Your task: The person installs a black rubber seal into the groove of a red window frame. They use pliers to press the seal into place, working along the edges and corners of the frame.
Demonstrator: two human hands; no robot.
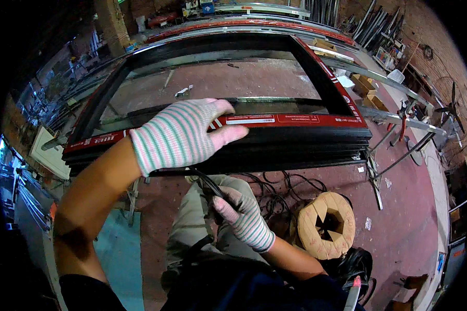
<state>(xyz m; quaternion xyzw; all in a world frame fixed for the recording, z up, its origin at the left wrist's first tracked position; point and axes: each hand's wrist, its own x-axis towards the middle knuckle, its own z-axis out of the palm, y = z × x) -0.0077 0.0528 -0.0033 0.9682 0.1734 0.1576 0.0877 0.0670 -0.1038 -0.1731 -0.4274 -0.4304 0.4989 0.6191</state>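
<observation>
On the black window frame [296,142], the left hand [179,135] is being pressed flat, fingers together; below, black rubber strip [205,181] is being gripped by the right hand [241,215], fingers clamped.

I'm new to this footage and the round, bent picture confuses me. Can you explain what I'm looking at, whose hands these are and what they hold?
The picture comes from a wide fisheye camera worn on a person's head, looking down, so straight edges bend near the rim. No machine is involved: both gloved hands belong to the wearer. The left hand, in a striped knit glove, lies flat on the near rail of a large dark window frame resting on metal stands. The right hand grips a thin black rubber strip that runs up to the frame's lower edge. More of this strip lies in loops on the red floor, beside a cardboard spool. Metal profiles lean against the brick wall behind.
</observation>
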